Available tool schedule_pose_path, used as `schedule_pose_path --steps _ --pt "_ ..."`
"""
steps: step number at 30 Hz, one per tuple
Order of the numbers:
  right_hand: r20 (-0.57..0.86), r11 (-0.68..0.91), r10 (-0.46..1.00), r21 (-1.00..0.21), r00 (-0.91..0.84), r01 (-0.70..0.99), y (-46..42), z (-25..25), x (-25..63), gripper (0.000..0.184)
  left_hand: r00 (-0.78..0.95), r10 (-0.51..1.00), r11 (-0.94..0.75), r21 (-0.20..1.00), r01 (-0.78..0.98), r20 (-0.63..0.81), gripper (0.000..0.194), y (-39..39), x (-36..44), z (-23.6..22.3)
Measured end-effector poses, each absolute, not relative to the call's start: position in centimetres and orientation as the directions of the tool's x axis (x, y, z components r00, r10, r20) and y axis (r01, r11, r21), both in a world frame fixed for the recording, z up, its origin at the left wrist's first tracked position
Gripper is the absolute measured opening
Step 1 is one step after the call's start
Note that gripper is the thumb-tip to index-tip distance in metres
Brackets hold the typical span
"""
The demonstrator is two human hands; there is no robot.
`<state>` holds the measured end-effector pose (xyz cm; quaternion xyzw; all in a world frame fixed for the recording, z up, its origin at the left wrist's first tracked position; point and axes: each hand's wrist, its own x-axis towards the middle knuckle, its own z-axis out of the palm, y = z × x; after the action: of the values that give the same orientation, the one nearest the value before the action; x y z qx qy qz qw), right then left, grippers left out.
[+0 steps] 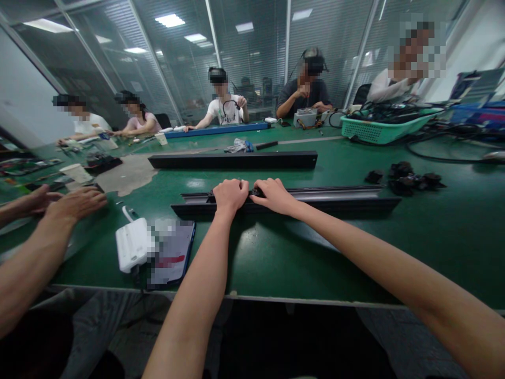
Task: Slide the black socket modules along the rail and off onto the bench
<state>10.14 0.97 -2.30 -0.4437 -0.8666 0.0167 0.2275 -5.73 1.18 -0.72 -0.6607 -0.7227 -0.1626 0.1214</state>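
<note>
A long black metal channel (335, 197) lies across the green table in front of me, its pale grey inner trough facing up. My left hand (231, 195) is closed over the channel, left of its middle, fingers curled down into the trough. What those fingers hold is hidden; a bit of black shows at their left side. Just right of it, my right hand (274, 196) has its fingers bent round a small black part (257, 192) in the trough. The two hands are close together. Farther back lies a second black bar (232, 160), roughly parallel to the channel.
Several small black parts (406, 179) sit in a pile at right. A green basket (379, 130) holds cables. To my left are a white device (133, 245), a phone (173, 252) and a neighbour's hands (74, 202). Several people sit across the table (315, 258).
</note>
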Motion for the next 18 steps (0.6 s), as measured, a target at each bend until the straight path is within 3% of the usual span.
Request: schedule_pose_path --steps 18 --pt "0.351 0.604 0.783 -0.235 -0.513 0.761 1.5 -2.4 11.5 0.032 0.028 0.926 -0.028 -0.006 1.0 0.376 0.047 0.6 -4.8 0.3"
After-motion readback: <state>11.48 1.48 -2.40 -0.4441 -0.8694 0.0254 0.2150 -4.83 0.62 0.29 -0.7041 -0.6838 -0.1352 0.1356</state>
